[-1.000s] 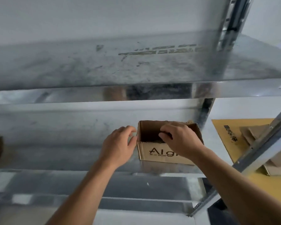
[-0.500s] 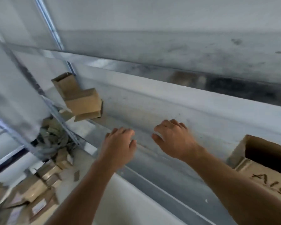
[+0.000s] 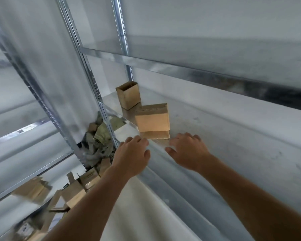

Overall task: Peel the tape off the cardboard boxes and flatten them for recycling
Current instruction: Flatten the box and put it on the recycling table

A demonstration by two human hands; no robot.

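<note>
Two small cardboard boxes stand on a metal shelf. The nearer box has a closed top and a flap sticking out at its base. Behind it, an open-topped box sits by the shelf's left post. My left hand and my right hand are stretched toward the nearer box, just short of it, one on each side. Both hands hold nothing and their fingers are loosely spread. The picture is blurred by motion.
A second metal shelf runs overhead. Upright posts stand at the left. Below them on the floor lies a pile of crumpled tape and paper and several flattened or open cardboard boxes.
My hands let go of the printed box and swung left along the shelf with my view. That box is out of sight, and the hands have arrived just short of the nearer plain box.
</note>
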